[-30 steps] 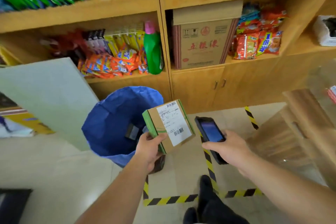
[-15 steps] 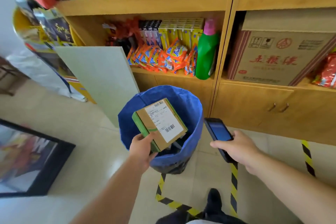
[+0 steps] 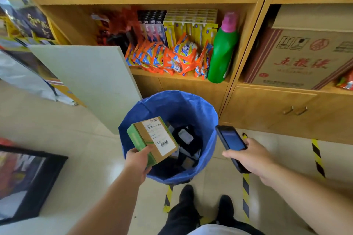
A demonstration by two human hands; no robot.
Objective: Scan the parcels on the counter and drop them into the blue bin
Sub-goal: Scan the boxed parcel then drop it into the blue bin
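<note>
Parcel held over the blue bin, scanner in the other hand

Left hand [image 3: 140,160] grips a small cardboard parcel [image 3: 152,140] by its near lower corner, fingers curled under the green-printed side and thumb on top. The parcel is tilted, its white shipping label [image 3: 159,137] with barcode facing up, and it hangs above the near-left rim of the blue bin [image 3: 202,116], partly over the opening. Dark parcels [image 3: 188,144] already lie at the bottom of the bin. Right hand [image 3: 250,155] holds a handheld scanner [image 3: 230,140], fingers wrapped around its body, lit screen facing up, just right of the bin's rim. The bin stands on the tiled floor in front of a wooden shelf unit [image 3: 246,47]. A green bottle [image 3: 222,53] with a pink cap stands on the shelf beside orange sachets [image 3: 172,57]. A pale board [image 3: 91,80] leans to the left of the bin.
</note>
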